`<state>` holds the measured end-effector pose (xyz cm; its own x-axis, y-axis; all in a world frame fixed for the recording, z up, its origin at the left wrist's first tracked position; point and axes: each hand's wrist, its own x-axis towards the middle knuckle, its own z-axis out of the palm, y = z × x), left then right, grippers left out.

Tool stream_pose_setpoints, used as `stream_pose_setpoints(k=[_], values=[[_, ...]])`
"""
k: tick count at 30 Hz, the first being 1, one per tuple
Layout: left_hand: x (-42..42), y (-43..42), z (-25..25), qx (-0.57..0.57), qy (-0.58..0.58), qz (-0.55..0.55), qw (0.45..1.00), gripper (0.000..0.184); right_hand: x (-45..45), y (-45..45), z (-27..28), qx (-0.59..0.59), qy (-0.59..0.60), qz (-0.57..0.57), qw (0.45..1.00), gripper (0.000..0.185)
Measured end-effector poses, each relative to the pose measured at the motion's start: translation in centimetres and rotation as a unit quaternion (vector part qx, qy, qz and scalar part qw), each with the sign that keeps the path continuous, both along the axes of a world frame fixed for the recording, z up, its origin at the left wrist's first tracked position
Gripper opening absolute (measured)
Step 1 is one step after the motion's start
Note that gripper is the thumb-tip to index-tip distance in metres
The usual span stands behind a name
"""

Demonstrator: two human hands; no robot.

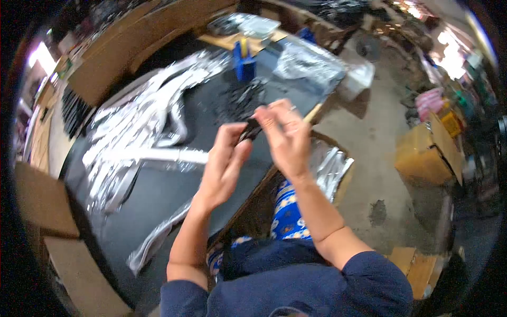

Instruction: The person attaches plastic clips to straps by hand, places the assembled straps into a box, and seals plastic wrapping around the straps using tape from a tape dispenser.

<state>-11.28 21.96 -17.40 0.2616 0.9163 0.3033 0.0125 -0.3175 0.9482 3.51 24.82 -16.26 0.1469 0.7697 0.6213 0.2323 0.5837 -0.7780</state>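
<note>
Over the table's near edge, my left hand (pixel 224 164) pinches a small black piece (pixel 250 130) between thumb and fingers. My right hand (pixel 288 140) is beside it, its thumb and fingers closed together at the upper end of that piece; blur hides what exactly they grip. Just beyond my hands lies a loose pile of small black pieces (pixel 242 100) on the dark tabletop (pixel 174 193). Long strips in shiny clear plastic sleeves (pixel 153 113) are heaped to the left, and one sleeved strip (pixel 158 238) lies nearer to me.
A blue holder (pixel 244 66) with something yellow stands behind the pile. Clear plastic bags (pixel 306 62) lie at the table's far right. An open carton with plastic packets (pixel 331 166) is by my right forearm. A cardboard box (pixel 426 153) stands on the floor to the right.
</note>
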Motion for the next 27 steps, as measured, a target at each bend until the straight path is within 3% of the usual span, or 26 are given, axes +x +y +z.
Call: stream_pose_setpoints(k=[8,12,14,15,16,27], values=[[-0.9,0.4,0.5,-0.041,-0.004,-0.028,0.999,0.025,-0.8,0.1,0.3,-0.039,0.104,0.053,0.992,0.019],[-0.3,0.0,0.6,0.041,-0.007,0.006,0.999,0.030,-0.7,0.1,0.3,-0.040,0.177,0.104,0.978,0.020],[-0.2,-0.5,1.1,0.019,0.070,0.026,0.997,0.027,-0.4,0.0,0.1,-0.056,0.197,0.129,0.970,0.020],[0.2,-0.2,0.6,0.089,0.076,0.051,0.992,0.025,-0.2,0.0,-0.1,-0.069,0.218,0.152,0.961,0.021],[0.3,-0.3,0.4,0.088,0.075,0.051,0.992,0.025,0.0,0.0,-0.1,-0.082,0.239,0.175,0.952,0.022],[1.3,-0.5,-0.6,0.129,0.141,0.067,0.979,0.022,1.7,-1.4,-1.2,-0.123,0.236,0.185,0.946,0.024]])
